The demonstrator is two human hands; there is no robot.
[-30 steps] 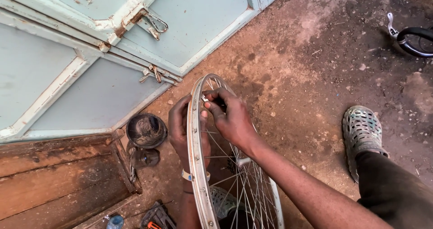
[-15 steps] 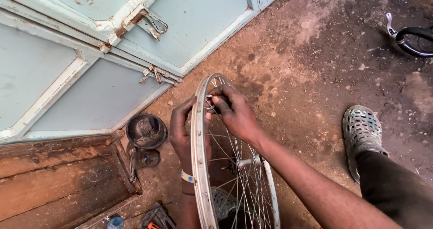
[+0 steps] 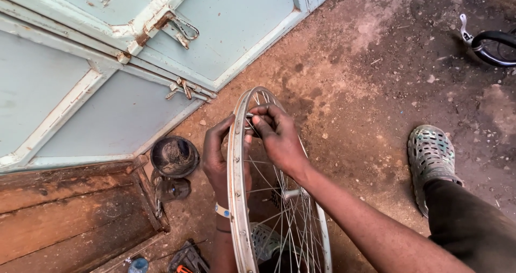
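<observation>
Standing upright on the dirt floor (image 3: 376, 79) before the pale blue metal doors (image 3: 236, 31), the bare bicycle wheel rim (image 3: 235, 187) is steadied by the left hand (image 3: 215, 155), whose grip wraps around the rim's outer side just below the top. The right hand (image 3: 279, 138) reaches over the top, its fingertips (image 3: 257, 120) pinched narrowly on what looks like a spoke nipple at the rim's inner face. To judge from this, working well means holding the rim still and making small, even turns.
</observation>
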